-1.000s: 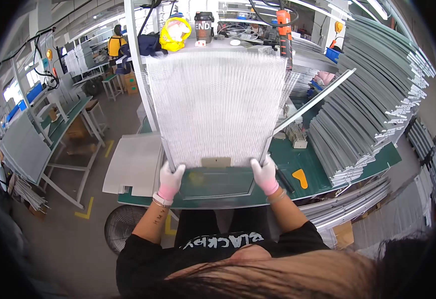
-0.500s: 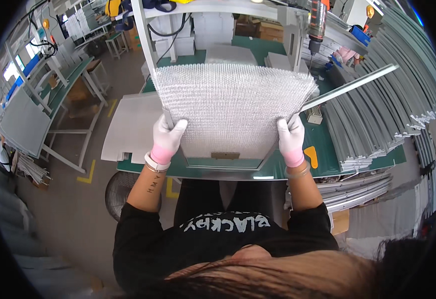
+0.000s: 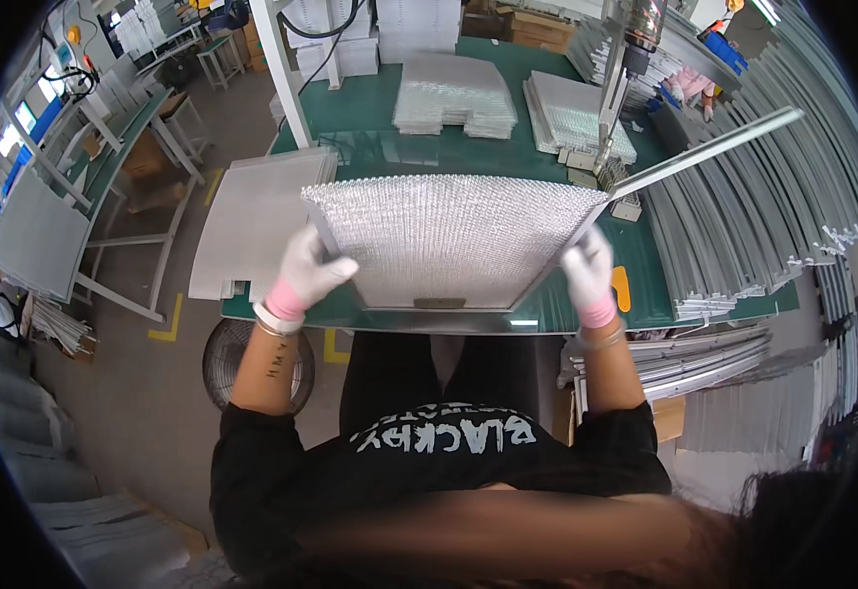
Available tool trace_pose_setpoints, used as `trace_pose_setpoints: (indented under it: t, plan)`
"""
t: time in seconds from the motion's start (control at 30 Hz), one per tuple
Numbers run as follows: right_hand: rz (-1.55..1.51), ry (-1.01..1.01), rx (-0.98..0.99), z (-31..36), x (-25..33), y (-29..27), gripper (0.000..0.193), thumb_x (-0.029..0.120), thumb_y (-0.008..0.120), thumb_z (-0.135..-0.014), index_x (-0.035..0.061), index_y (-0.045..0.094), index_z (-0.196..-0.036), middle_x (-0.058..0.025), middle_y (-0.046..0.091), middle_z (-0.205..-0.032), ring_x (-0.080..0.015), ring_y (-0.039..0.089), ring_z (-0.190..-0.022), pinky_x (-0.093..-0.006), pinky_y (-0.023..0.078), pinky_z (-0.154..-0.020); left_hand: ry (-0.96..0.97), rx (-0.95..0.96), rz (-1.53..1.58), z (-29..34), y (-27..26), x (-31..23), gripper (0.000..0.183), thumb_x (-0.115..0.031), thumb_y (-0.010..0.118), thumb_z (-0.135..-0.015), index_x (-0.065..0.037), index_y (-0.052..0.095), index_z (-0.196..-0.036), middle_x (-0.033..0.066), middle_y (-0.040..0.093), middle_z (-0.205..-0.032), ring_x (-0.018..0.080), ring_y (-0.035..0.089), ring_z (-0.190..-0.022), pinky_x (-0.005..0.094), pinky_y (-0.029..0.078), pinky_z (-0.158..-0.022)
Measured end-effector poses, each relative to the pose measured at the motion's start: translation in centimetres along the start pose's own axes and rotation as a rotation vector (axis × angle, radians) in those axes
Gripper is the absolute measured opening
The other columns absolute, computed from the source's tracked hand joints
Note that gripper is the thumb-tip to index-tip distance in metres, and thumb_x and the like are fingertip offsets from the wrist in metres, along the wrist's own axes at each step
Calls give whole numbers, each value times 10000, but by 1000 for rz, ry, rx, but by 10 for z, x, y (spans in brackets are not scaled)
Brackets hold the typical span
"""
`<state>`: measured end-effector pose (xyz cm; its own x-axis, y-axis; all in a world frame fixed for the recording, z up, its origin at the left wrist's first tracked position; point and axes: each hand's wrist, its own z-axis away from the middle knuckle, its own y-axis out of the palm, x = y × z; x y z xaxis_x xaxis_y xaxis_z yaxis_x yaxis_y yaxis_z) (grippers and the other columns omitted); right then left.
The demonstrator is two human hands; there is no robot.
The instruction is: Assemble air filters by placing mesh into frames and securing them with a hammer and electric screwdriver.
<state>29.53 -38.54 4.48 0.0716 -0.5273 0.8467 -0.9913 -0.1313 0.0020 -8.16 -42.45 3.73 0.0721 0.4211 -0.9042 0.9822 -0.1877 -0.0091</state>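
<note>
A silvery mesh filter panel (image 3: pixel 458 231) stands tilted up at the front edge of the green bench, set between the sides of a thin metal frame (image 3: pixel 539 285). My gloved left hand (image 3: pixel 303 270) is closed at the frame's left side, its thumb reaching across toward the mesh. On the opposite side my gloved right hand (image 3: pixel 589 273), slightly blurred, grips the frame's right side. Some fingers of both hands are hidden. From the upper right corner a long metal rail (image 3: pixel 708 152) sticks out to the right. A small brown label (image 3: pixel 440 303) sits low on the panel.
Stacked mesh sheets (image 3: pixel 453 93) lie farther back on the bench (image 3: pixel 370 147). A power screwdriver (image 3: pixel 640 39) hangs at the upper right. Bundled metal strips (image 3: pixel 762 187) fill the right side. A yellow-orange tool (image 3: pixel 622 290) lies beside my right hand. A fan (image 3: pixel 242 363) stands below left.
The mesh panel has moved down into the frame, and the gap at its bottom has closed. My hands have moved slightly outward. The view has shifted, showing more of the bench behind.
</note>
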Motion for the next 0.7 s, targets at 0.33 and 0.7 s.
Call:
trace_pose_setpoints:
  t: [0.33,0.7]
  plan:
    - [-40,-222,-51,-8,48,17,250,235,566,-986,11,544,-877,-133,641,-824,-182,597,-717,-303,484,-635,385,-31,-74,0,27,-38,218,-178,644,-884,34,621,-928,102,659,-877,231,622,-791,342,507,-760]
    - [-79,-524,599,81,73,-17,275,229,655,-861,45,574,-674,-120,695,-859,-254,674,-759,-372,536,-623,-206,1283,-540,11,56,81,790,-505,394,-991,30,146,-1516,230,132,-1590,390,68,-1480,475,39,-1211]
